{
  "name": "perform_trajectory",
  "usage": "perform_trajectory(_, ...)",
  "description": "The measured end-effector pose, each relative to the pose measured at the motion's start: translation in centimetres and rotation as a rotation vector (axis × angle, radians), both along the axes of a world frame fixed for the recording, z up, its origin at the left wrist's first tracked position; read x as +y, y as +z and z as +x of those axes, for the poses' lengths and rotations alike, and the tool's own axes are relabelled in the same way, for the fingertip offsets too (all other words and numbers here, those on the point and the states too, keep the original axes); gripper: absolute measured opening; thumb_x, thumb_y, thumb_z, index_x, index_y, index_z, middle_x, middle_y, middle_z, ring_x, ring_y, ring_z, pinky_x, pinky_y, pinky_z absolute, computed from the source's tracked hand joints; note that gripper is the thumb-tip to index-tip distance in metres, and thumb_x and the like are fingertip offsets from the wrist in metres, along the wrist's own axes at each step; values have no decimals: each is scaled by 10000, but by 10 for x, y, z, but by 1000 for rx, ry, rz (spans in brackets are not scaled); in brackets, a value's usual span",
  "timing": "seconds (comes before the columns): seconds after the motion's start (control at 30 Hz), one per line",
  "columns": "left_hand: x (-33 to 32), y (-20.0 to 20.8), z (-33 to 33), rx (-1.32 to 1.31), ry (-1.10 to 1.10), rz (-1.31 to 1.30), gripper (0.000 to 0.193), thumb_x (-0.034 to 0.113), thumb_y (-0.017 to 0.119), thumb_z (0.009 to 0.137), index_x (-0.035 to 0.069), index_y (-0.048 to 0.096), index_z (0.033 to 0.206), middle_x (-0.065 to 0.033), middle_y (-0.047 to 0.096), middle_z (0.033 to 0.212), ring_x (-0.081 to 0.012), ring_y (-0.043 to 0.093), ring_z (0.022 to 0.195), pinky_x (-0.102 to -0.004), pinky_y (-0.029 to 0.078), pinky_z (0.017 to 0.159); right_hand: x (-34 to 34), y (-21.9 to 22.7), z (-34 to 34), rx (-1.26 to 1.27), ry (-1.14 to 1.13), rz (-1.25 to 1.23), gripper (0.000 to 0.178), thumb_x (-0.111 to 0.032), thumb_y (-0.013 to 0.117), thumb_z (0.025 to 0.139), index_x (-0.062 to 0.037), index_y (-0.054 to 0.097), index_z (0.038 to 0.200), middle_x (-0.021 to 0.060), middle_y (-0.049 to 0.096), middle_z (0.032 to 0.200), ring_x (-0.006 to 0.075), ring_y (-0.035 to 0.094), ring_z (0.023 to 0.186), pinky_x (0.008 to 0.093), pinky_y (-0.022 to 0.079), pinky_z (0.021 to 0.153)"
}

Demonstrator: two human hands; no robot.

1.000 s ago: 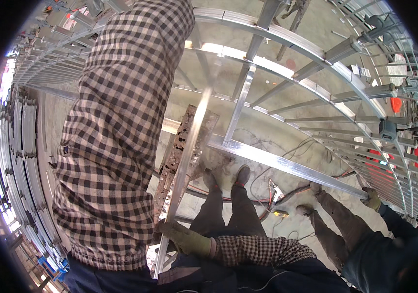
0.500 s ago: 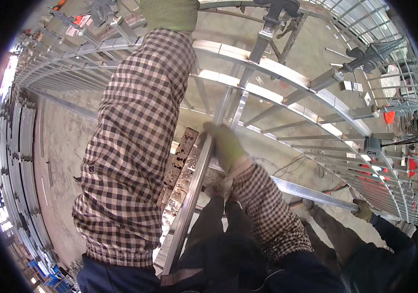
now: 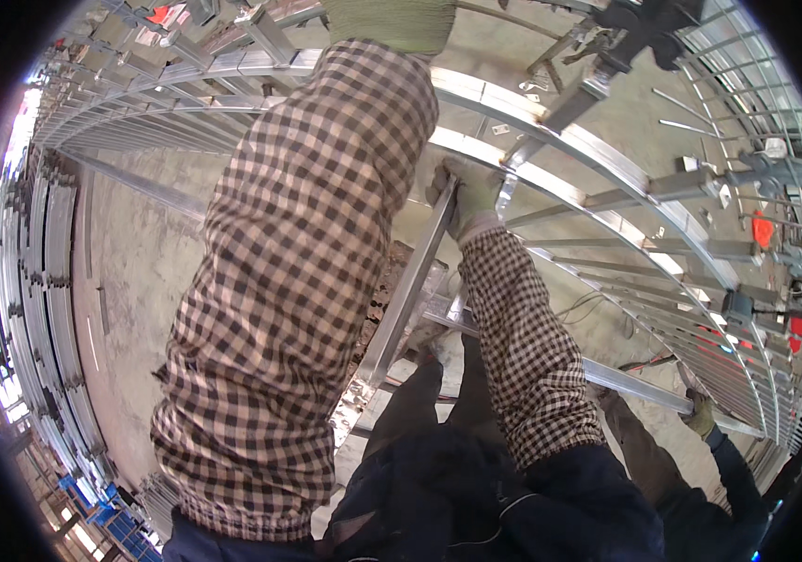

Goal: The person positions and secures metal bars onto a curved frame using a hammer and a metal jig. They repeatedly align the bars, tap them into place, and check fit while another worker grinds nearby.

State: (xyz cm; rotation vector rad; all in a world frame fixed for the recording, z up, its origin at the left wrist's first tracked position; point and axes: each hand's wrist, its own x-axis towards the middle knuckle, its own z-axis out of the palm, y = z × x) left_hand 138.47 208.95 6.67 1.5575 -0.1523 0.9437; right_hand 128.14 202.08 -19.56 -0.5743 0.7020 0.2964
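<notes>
My right hand [image 3: 472, 199], in a pale green work glove, is closed round the upper end of a square metal tube [image 3: 412, 281]. The tube slants down toward my body, its near end beside my left sleeve. Just beyond this hand run the curved rails [image 3: 551, 180] of a large metal fence panel. My left hand [image 3: 392, 23], gloved too, reaches far forward to the upper edge of the picture. Its fingers are cut off there, so what it touches is hidden. A checked sleeve covers each forearm.
Under the tube lies a rusty perforated beam [image 3: 396, 272]. Dark spear-shaped finials [image 3: 640, 33] stick out from the panel. At the lower right, a co-worker's gloved hand [image 3: 699, 414] holds a long metal bar [image 3: 635, 382]. Stacked metal tubes [image 3: 50, 281] line the left side.
My right hand has moved forward, and the tube has gone with it, away from my body. My left arm appears farther right in the picture, and the view has shifted somewhat.
</notes>
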Motion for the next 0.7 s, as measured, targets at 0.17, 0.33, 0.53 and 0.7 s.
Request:
perform_trajectory(0.17,-1,6,1,-54,-148,-75,454,376,728,974,-45,602,1088,-115,679,897,-165,640,806,-298,538,691,-8,-46,31,99,-192,232,162,-244,591,1018,-113,584,924,25,589,751,148,550,541,285,467,464)
perform_trajectory(0.33,1,7,4,2,-174,-100,451,366,717,982,-53,590,1090,-96,661,846,-123,593,687,-256,481,559,-3,-78,82,221,-498,157,334,-425,547,1046,-113,587,934,51,613,757,182,569,550,293,484,486)
perform_trajectory(0.53,-1,12,-1,184,-185,-234,447,354,703,992,-62,575,1092,-73,639,785,-74,536,545,-206,413,400,7,-57,90,117,-383,100,341,-432,546,1046,-112,587,935,52,613,758,183,568,549,295,481,484)
perform_trajectory(0.7,5,10,-4,-4,-328,-184,470,363,703,990,-73,566,1098,-45,617,734,-50,497,484,-193,373,351,15,-52,92,89,-345,86,347,-438,545,1046,-112,587,935,54,614,759,184,567,549,297,479,483)
